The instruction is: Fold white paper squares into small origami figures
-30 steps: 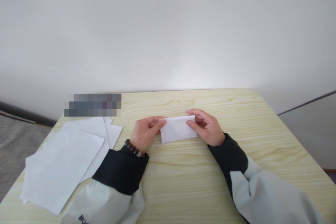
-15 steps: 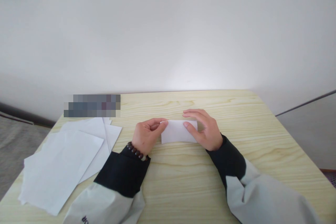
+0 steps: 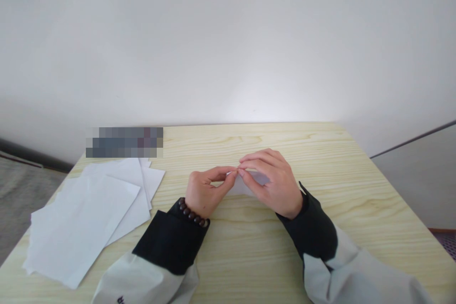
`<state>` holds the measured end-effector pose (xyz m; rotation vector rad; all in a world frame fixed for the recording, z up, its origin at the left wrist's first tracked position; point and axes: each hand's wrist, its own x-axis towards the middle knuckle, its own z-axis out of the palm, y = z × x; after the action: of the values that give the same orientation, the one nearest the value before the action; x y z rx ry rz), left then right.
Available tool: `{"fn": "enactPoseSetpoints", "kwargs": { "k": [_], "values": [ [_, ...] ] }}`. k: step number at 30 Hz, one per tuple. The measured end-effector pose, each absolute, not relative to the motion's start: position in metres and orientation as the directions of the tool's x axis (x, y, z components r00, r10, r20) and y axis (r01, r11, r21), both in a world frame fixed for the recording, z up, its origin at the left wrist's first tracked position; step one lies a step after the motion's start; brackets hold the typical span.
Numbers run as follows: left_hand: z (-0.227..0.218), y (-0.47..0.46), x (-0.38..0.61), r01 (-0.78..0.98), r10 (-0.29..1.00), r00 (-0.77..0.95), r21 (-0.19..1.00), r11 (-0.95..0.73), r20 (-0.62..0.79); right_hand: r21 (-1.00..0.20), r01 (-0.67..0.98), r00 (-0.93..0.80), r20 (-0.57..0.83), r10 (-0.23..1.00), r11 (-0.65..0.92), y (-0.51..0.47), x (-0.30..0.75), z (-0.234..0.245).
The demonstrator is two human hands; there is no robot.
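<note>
A small white piece of paper (image 3: 242,187) is held just above the wooden table, partly covered by my fingers. My left hand (image 3: 211,190) pinches its top edge between thumb and index finger. From the other side my right hand (image 3: 276,179) closes thumb and fingertips on the same edge, right against the left fingertips. Most of the paper's right part lies behind my right hand. A dark bead bracelet circles my left wrist.
Several loose white sheets (image 3: 78,228) lie overlapping on the left of the table (image 3: 245,266). Behind them, at the back left edge, is a blurred-out dark object (image 3: 124,142). A white wall (image 3: 228,42) rises along the table's far edge.
My right hand has moved left along the paper's top edge until its fingertips meet the left ones. Its fingers have closed, and less of the paper shows.
</note>
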<state>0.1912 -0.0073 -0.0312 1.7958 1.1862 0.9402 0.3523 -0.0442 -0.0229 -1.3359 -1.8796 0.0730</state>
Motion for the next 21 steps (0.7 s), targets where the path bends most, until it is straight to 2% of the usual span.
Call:
{"fn": "enactPoseSetpoints", "kwargs": {
  "k": [6, 14, 21],
  "values": [
    [-0.0341, -0.0063, 0.1917, 0.325, 0.945, 0.305, 0.920, -0.220, 0.118, -0.459, 0.777, -0.110, 0.575, 0.811, 0.431, -0.0439, 0.3500, -0.0240],
    [-0.0348, -0.0063, 0.1924, 0.300, 0.939, 0.336, 0.937, -0.180, 0.073, -0.475, 0.752, -0.207, 0.487, 0.848, 0.457, -0.0405, 0.3548, -0.0261],
    [-0.0391, -0.0038, 0.1894, 0.249, 0.940, 0.341, 0.963, -0.106, 0.015, -0.479, 0.732, -0.252, 0.468, 0.847, 0.483, -0.0391, 0.3593, -0.0259]
  ]
}}
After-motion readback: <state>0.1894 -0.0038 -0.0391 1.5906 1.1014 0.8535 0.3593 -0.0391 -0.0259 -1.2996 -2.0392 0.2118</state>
